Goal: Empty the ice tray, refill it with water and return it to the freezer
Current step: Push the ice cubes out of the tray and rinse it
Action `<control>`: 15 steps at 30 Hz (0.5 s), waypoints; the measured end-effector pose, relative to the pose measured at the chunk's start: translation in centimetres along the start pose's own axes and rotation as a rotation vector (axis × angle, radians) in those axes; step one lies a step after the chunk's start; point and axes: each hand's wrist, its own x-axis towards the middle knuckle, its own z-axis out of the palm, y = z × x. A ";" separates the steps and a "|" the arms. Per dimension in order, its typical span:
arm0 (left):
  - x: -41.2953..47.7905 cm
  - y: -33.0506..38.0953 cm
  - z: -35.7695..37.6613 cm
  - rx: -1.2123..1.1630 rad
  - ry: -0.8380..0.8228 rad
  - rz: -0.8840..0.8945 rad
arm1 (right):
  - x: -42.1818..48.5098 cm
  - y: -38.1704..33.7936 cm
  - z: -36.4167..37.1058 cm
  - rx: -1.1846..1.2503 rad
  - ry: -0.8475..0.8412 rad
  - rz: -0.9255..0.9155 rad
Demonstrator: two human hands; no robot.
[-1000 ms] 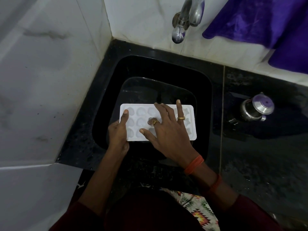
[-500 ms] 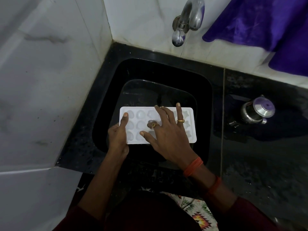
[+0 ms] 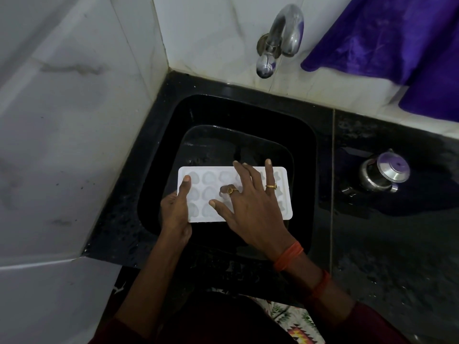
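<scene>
Head view, looking down into a corner wash area. A white rectangular plastic ice tray (image 3: pixel 207 178), with rows of rounded moulds facing up, is held level over a black square sink (image 3: pixel 248 103), above a dark rounded basin (image 3: pixel 236 137) that sits inside the sink. The left hand (image 3: pixel 175 212) grips the tray's left end: its thumb lies flat on the top surface near the rim, while the other fingers are hidden beneath the tray, so their position cannot be told. The right hand (image 3: pixel 253 207) rests palm-down on the middle and right part of the tray with fingers spread apart; the index finger is bent, its tip down in a mould of the middle row, and the thumb points left over the near row. Gold rings show on two fingers, and orange thread bands (image 3: pixel 288 255) circle the right wrist. A chrome wall tap (image 3: pixel 282 38) projects above the sink's far rim. A purple cloth (image 3: pixel 397 40) hangs at upper right. A small steel lidded pot (image 3: pixel 383 173) stands on the black stone counter (image 3: pixel 397 256), right of the sink and well apart from the tray.
</scene>
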 end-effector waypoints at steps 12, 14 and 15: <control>0.0 -0.2 -0.1 0.004 -0.004 -0.010 | -0.3 0.3 0.1 -0.004 0.022 -0.014; 0.0 -0.3 -0.1 0.002 -0.009 -0.011 | -0.4 0.4 0.0 -0.011 0.052 -0.006; -0.1 -0.3 -0.1 -0.002 -0.015 -0.010 | -0.4 0.4 0.0 -0.010 0.058 -0.002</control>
